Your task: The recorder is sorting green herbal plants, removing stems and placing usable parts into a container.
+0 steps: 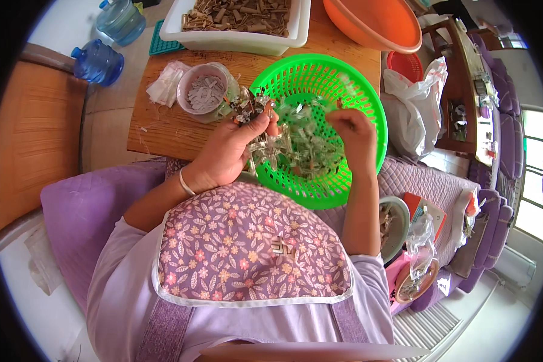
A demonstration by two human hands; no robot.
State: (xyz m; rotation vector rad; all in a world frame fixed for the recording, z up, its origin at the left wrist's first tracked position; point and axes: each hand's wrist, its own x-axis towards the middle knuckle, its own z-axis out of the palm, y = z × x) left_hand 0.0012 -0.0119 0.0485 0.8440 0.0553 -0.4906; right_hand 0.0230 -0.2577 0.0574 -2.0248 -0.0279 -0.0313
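A bunch of small clear plastic pieces [263, 108] with dark and brown bits is gripped in my left hand [226, 148], its thumb pressed over the top. More clear strips dangle below those fingers. Over the right side of the green slotted basket [368, 175], my right hand [355, 130] is closed with the fingertips pinched together; what they hold, if anything, is too blurred to make out. A loose pile of transparent pieces [311, 148] lies in the basket between both hands. Left of my left hand stands a whitish tub [184, 104] of small pale strips [207, 92].
A white bin [241, 43] of brown tube-like pieces stands at the table's back, with an orange basin [377, 24] to its right. Plastic packets [166, 83] lie beside the tub. White plastic bags [416, 102] and a grey-green bowl [397, 226] are on the right.
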